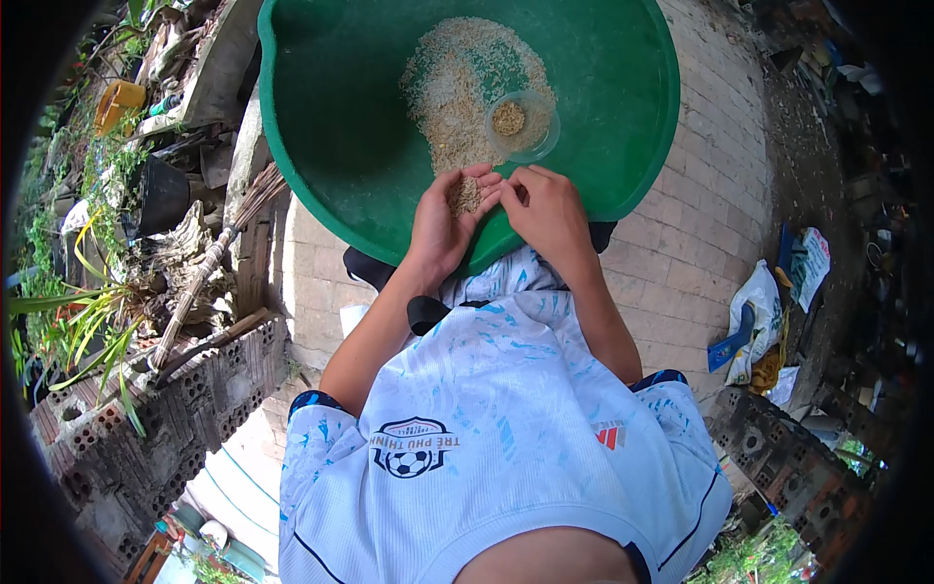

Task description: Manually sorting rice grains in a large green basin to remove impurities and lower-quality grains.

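Note:
My left hand [445, 226] is cupped palm up over the near rim of a wide green basin [336, 185]. A small heap of tan grain [466, 198], looking like unhusked rice, rests in the palm. Beside its fingertips, my right hand [547, 209] is closed in a pinch; whatever the fingers hold is too small to make out. Beyond both hands, a pale pile of mixed grain [452, 107] spreads over the basin floor. A clear round plastic tub [538, 144] stands at the pile's right edge, with some tan grain [508, 118] inside.
Pale paving bricks [715, 146] surround the basin. To the left, a stick broom [229, 234] leans near a hollow-brick wall [185, 414] and plants. A yellow container [119, 105] lies farther off. White sacks [759, 316] and a blue object [732, 341] lie at the right.

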A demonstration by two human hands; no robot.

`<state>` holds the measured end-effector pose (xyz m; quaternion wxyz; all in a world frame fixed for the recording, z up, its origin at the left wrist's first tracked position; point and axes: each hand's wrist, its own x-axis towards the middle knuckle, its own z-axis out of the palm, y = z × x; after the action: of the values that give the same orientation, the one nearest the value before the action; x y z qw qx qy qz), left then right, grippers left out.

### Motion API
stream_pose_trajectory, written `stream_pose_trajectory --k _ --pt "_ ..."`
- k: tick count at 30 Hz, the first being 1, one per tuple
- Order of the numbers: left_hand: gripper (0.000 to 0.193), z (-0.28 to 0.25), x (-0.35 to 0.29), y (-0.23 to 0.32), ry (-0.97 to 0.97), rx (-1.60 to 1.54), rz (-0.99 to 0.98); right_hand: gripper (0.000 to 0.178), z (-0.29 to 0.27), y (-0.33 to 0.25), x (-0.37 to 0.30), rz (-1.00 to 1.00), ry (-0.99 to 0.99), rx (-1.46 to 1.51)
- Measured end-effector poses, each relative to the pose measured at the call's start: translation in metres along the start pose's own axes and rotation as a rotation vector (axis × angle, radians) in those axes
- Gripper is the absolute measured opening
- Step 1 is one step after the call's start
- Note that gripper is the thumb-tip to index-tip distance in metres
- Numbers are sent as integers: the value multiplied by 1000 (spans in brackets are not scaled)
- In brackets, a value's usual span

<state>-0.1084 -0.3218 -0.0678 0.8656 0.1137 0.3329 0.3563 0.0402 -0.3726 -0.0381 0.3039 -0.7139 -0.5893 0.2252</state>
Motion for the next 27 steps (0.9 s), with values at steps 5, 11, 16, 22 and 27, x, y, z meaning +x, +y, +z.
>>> stream_pose_trajectory --k 5,11,16,22,27 --pt "37 2 1 1 14 5 -14 19 -1 2 2 -11 -15 -4" --pt "37 3 0 1 46 29 -43 23 -15 -2 7 134 -30 192" --pt "36 3 -1 1 22 48 -111 20 -5 9 5 194 369 418" --pt "38 0 6 14 -20 54 -159 19 -9 -2 1 203 145 312" --pt "39 -6 7 29 -2 12 -120 17 -3 4 -1 172 -82 300"
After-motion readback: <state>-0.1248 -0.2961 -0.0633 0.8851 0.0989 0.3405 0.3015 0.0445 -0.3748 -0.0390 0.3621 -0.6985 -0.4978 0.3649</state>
